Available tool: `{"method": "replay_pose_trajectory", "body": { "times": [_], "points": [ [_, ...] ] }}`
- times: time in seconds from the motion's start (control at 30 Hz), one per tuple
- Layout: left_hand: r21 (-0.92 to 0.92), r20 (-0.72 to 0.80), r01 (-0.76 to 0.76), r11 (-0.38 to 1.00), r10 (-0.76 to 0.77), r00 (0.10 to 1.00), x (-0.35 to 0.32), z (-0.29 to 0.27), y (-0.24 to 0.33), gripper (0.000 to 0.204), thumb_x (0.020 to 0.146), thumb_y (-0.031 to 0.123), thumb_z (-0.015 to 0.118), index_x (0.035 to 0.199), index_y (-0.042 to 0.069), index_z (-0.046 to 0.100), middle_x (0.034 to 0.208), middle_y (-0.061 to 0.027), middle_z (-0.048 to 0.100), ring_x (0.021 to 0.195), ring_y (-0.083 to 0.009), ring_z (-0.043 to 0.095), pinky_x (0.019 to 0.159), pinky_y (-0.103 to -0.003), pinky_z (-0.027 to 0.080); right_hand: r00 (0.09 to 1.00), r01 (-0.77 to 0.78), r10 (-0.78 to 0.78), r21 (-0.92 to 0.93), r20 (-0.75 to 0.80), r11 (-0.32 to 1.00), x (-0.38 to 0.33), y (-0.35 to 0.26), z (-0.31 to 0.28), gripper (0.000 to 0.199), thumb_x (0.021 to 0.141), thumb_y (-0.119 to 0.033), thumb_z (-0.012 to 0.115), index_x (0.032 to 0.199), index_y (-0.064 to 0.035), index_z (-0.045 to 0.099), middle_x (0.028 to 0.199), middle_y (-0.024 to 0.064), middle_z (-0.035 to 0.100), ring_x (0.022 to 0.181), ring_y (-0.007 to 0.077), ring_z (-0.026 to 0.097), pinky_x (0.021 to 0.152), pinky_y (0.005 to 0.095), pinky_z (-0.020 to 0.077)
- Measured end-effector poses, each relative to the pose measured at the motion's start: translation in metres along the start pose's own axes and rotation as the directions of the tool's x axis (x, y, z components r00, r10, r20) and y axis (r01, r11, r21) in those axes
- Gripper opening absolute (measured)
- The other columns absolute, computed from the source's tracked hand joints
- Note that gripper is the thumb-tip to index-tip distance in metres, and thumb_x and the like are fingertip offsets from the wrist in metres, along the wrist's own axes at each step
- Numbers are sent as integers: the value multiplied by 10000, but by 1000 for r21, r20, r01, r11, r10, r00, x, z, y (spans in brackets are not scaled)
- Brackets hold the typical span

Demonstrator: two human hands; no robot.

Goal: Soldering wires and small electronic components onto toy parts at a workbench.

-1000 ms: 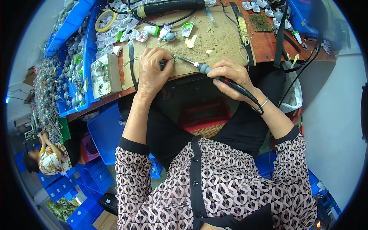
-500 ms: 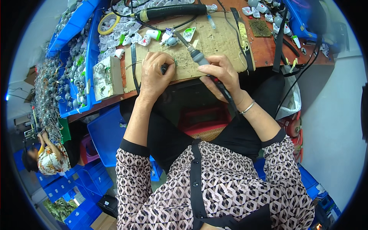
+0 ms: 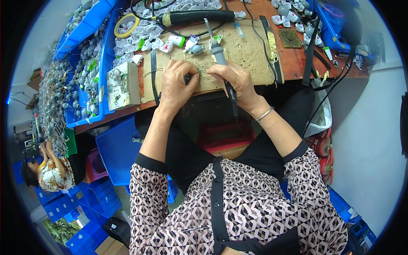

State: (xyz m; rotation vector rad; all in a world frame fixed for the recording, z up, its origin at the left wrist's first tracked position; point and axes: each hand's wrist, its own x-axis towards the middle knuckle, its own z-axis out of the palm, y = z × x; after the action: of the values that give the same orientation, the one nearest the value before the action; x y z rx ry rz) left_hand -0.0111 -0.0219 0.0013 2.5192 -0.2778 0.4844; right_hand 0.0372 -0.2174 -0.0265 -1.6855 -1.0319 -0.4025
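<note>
Right grip [image 3: 239, 83] holds soldering iron [image 3: 218, 54]; pale block [image 3: 120, 87] possibly lettered.

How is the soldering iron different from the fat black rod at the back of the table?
The soldering iron is held in the right hand, but neither hand holds the black rod. The soldering iron points away from the person; the black rod lies crosswise. The soldering iron is slimmer, with a bare metal tip, while the black rod is thicker, with a tan band. Both are long and partly black.
</note>
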Motion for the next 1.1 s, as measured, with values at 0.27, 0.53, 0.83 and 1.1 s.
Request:
{"method": "replay_pose_trajectory", "body": {
  "times": [0.27, 0.53, 0.83, 1.1],
  "points": [
    [-27, -25, -19, 999, 18, 1000, 0, 3, -2, 99, 748, 35, 707, 777, 59, 616, 860, -68, 657, 876, -297, 593, 829, -404, 459, 999, -28, 31, -112, 27, 993, 4, -2, 4, 241, 862, -8, 646, 1077, -95, 579, 836, 115, 620, 792, 319, 629, 680, 414, 504],
    [-45, -72, -34, 998, 31, 997, -3, 3, -3, 107, 754, 33, 716, 801, 53, 622, 849, -86, 641, 874, -314, 587, 802, -413, 466, 996, -18, 33, -184, 80, 983, 12, -1, 13, 214, 863, -2, 650, 1022, -76, 527, 848, 120, 598, 825, 332, 610, 696, 436, 491],
    [-51, -89, -33, 998, 28, 996, -6, 3, -4, 116, 759, 29, 718, 813, 48, 617, 850, -92, 631, 867, -320, 582, 793, -413, 461, 995, -21, 43, -226, 92, 974, 14, -4, 20, 271, 818, -10, 697, 1017, -83, 528, 818, 121, 582, 802, 332, 605, 690, 442, 487],
    [-52, -100, -25, 998, 20, 995, -6, 5, -4, 142, 753, 20, 723, 839, 37, 612, 853, -98, 626, 873, -319, 577, 796, -415, 459, 994, -32, 57, -252, 89, 967, 14, -3, 22, 270, 813, -9, 700, 1009, -83, 530, 819, 121, 590, 801, 335, 607, 690, 443, 488]
  ]
}}
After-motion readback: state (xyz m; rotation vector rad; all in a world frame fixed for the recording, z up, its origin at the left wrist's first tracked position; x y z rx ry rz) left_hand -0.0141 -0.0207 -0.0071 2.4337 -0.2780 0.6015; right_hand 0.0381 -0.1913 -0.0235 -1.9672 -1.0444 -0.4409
